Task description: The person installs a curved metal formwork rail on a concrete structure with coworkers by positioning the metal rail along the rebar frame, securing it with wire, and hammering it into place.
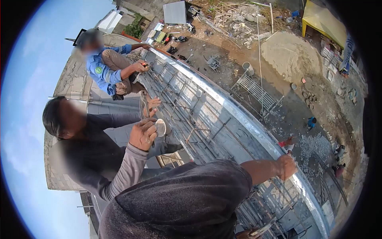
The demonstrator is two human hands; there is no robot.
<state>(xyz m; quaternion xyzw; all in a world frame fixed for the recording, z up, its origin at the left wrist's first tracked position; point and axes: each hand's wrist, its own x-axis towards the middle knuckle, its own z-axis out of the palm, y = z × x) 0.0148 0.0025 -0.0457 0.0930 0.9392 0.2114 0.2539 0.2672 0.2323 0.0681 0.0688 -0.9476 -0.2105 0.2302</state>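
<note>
My left hand (286, 166) is closed around the shiny, silver-covered upper edge of the formwork (258, 129), with my arm stretched across the trough. At the bottom of the view, my right hand (248, 234) is partly cut off. Its fingers are wrapped round a pale, slim metal hand tool (264, 228), whose exact kind I cannot make out. Beneath both hands runs a cage of steel reinforcing bars (223, 133) inside the formwork. My dark sleeve (179, 199) covers much of the lower middle.
A co-worker in grey (91, 155) sits close by, holding a metal tool and a pale round object (160, 127). Farther off, another in a blue shirt (105, 67) crouches at the bars. Far below lie a sand heap (292, 55), a yellow canopy (324, 22) and several people.
</note>
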